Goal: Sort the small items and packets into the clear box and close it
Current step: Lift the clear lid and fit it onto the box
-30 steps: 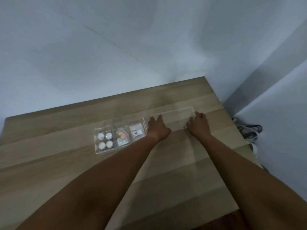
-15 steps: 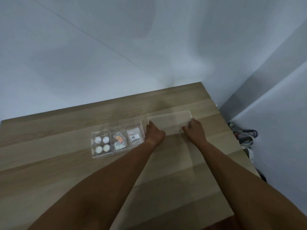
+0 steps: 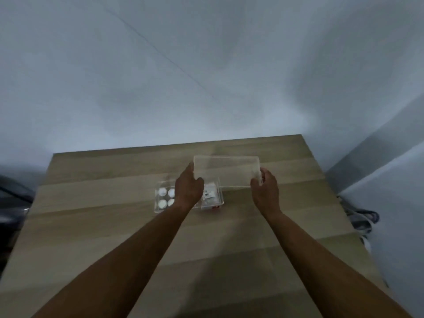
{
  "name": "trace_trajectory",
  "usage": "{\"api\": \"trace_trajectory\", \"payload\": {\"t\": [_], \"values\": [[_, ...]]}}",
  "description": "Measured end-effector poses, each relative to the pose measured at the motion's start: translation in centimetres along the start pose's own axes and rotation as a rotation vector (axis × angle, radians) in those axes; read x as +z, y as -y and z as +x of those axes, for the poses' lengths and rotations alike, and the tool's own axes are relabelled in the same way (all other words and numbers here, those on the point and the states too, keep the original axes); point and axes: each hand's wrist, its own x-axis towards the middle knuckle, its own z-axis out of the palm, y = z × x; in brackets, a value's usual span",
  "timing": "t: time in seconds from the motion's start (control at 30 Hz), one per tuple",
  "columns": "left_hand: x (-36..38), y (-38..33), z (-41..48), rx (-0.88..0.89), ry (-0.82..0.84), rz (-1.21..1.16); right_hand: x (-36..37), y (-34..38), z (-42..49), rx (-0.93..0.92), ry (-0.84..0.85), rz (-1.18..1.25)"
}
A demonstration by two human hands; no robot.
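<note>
A clear lid (image 3: 226, 172) is held up off the wooden table (image 3: 114, 226), tilted, with my left hand (image 3: 188, 189) gripping its left end and my right hand (image 3: 266, 191) gripping its right end. Below and left of it rests the clear box (image 3: 220, 198), divided into compartments. Its left compartment holds several white round items (image 3: 166, 198). A white packet (image 3: 209, 195) lies in the right compartment. My left hand hides the middle compartment. The lid's left part overlaps the box's far right corner in this view.
The table stands against a pale wall, with its right edge near a corner. Cables (image 3: 364, 220) lie on the floor to the right of the table. A dark object (image 3: 9, 198) shows at the far left edge.
Both hands have lifted the lid off the table and carried it left toward the box. The camera has shifted, so the table now sits more centred.
</note>
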Motion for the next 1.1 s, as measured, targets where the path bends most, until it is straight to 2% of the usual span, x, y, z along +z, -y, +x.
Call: {"api": "trace_trajectory", "payload": {"t": [0.33,0.6,0.9,1.1], "values": [[-6.9,6.7,-1.3,-0.112,-0.177,0.130,6.5,4.2,-5.2,-0.055,0.188,0.010],[-7.5,8.1,-1.7,-0.221,-0.115,0.076,7.6,4.5,-6.3,-0.029,0.272,-0.083],[-7.1,8.5,-2.1,-0.184,-0.086,-0.018,7.4,3.9,-6.7,-0.022,0.278,-0.139],[-7.1,8.9,-2.6,-0.185,-0.078,0.002,7.4,3.5,-7.1,-0.015,0.294,-0.150]]}}
